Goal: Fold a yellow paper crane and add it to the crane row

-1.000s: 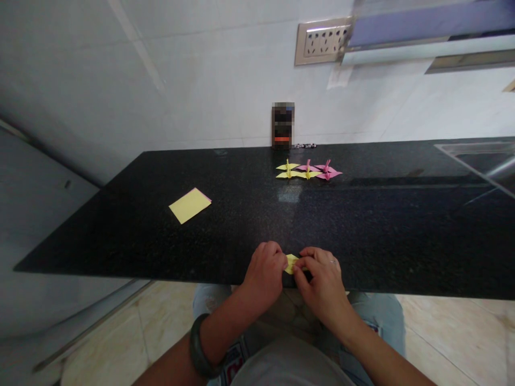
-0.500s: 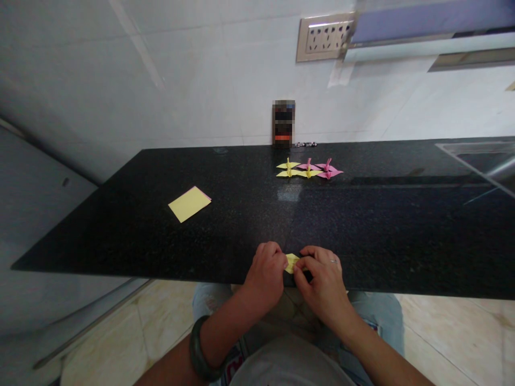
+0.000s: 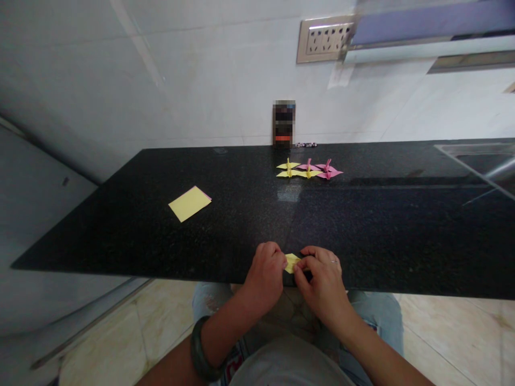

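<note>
A small folded yellow paper [image 3: 291, 262] lies at the near edge of the black stone counter [image 3: 241, 214]. My left hand [image 3: 265, 273] pinches its left side with curled fingers. My right hand [image 3: 322, 279], with a ring on one finger, pinches its right side. Most of the paper is hidden between my fingers. A dark bangle sits on my left wrist.
A stack of yellow paper squares [image 3: 189, 203] lies to the left on the counter. Three folded paper cranes [image 3: 308, 170], yellow and pink, stand in a row further back. A dark blurred object [image 3: 284, 124] leans on the wall; a socket strip [image 3: 324, 40] is above. A sink [image 3: 483, 161] is at right.
</note>
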The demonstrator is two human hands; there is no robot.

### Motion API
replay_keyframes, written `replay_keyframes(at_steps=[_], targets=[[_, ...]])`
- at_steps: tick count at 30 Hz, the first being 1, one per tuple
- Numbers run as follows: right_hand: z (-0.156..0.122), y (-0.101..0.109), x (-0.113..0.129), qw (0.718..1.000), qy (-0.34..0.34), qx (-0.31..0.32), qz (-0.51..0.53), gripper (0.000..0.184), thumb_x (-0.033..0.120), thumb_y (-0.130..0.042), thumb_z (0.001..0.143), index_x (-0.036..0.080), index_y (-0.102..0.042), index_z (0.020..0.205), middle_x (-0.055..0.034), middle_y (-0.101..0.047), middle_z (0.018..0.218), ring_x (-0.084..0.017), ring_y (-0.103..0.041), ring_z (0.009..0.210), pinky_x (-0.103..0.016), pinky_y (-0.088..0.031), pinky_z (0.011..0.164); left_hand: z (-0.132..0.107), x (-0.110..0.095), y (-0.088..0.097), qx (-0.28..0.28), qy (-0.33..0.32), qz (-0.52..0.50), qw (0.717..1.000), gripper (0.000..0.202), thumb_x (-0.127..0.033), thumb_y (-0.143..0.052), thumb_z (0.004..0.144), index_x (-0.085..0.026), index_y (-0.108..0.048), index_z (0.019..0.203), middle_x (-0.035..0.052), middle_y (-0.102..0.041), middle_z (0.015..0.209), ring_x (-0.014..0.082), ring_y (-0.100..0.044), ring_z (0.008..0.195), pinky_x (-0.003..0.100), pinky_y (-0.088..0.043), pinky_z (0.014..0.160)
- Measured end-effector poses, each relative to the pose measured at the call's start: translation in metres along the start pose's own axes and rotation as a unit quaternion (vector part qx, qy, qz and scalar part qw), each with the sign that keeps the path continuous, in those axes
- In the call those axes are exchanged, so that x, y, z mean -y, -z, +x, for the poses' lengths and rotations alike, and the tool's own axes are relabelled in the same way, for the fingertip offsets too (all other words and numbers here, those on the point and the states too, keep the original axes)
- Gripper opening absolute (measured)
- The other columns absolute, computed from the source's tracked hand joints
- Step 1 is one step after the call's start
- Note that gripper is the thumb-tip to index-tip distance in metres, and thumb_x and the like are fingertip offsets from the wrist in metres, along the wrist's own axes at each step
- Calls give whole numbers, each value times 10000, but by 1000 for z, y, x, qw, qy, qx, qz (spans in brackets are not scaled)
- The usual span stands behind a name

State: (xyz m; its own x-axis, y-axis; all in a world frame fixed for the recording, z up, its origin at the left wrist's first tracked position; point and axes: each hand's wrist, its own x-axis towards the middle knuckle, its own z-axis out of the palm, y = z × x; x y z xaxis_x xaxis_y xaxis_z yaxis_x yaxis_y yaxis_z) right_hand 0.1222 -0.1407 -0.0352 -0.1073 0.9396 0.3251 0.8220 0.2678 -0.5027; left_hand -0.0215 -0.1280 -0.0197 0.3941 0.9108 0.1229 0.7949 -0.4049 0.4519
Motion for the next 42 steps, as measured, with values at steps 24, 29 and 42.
replay_keyframes(at_steps=[24, 29, 42], targets=[[-13, 10, -5, 994, 92, 32, -44, 202, 232, -512, 782, 256, -621, 949, -52, -542, 911, -213, -441, 882, -492, -221, 922, -29, -8, -5, -65, -27, 95, 993, 364, -402, -463, 774, -225, -551, 1079, 95, -502, 1100, 297, -365, 1101, 531, -265, 928], [-14, 10, -15, 984, 163, 28, -70, 247, 279, -523, 782, 272, -599, 1017, -47, -566, 941, -213, -441, 899, -487, -217, 940, -29, -7, -5, -63, -32, 103, 992, 408, -454, -458, 764, -229, -547, 1093, 99, -511, 1086, 299, -373, 1101, 526, -275, 925], [-12, 14, -21, 972, 217, 48, -74, 258, 302, -519, 792, 200, -592, 1017, -62, -592, 887, -212, -469, 864, -442, -323, 862, -39, 7, -11, -128, -60, 110, 984, 393, -451, -514, 735, -200, -586, 1029, 112, -547, 1066, 304, -398, 1087, 517, -297, 903]])
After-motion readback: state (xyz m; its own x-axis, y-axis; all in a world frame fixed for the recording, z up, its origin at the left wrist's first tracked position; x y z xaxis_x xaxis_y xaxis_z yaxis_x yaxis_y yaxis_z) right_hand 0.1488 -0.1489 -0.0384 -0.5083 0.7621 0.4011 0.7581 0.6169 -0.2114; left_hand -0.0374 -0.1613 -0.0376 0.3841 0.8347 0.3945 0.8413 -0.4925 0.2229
